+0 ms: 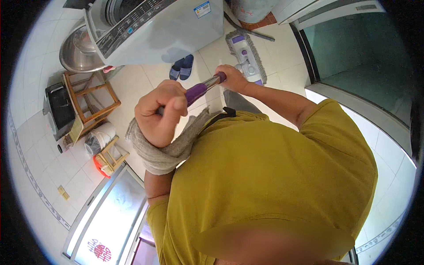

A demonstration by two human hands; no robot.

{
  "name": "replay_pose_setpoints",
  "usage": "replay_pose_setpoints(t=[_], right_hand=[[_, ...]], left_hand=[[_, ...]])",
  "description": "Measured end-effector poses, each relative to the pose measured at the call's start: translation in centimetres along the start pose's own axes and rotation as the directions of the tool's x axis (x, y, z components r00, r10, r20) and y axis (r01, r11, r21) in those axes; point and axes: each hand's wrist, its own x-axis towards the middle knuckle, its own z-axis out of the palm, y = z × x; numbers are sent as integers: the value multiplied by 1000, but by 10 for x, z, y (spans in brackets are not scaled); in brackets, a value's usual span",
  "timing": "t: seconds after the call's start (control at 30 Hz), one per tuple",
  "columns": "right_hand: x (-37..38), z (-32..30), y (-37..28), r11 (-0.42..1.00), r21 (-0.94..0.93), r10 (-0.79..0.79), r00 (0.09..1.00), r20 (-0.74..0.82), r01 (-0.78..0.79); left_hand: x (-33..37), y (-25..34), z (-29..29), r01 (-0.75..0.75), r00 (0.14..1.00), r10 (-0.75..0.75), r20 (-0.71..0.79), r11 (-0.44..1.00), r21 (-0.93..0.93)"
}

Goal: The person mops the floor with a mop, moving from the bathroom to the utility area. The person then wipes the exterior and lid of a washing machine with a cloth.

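Observation:
My left hand is closed around the upper end of a mop's purple grip. A grey cloth is draped around my left wrist, its folds hanging toward my waist. Farther down the metal pole, my right hand is wrapped round a purple collar. The mop's flat head, white and purple with a grey shaggy fringe, rests on the tiled floor ahead of my right hand. Part of the pole between that hand and the head is hidden.
A white washing machine stands ahead, with blue slippers beside it. At left are a metal basin, a wooden stool, a white bucket and a small stool. A grey hose lies near the mop; a glass-doored enclosure is at right.

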Motion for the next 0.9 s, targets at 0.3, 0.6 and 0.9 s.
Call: replay_pose_setpoints(t=[0.3, 0.6, 0.9], right_hand=[[16, 69, -15, 999, -45, -1, 955, 297, 15], [18, 189, -60, 980, 85, -175, 583, 794, 178], [-17, 290, -102, 932, 130, -299, 514, 804, 339]], left_hand=[[-75, -20, -57, -2, 953, -89, -290, 953, -301], [-212, 16, -104, -34, 637, -168, -752, 969, -245], [-340, 19, -153, -24, 623, -107, -775, 987, -156]])
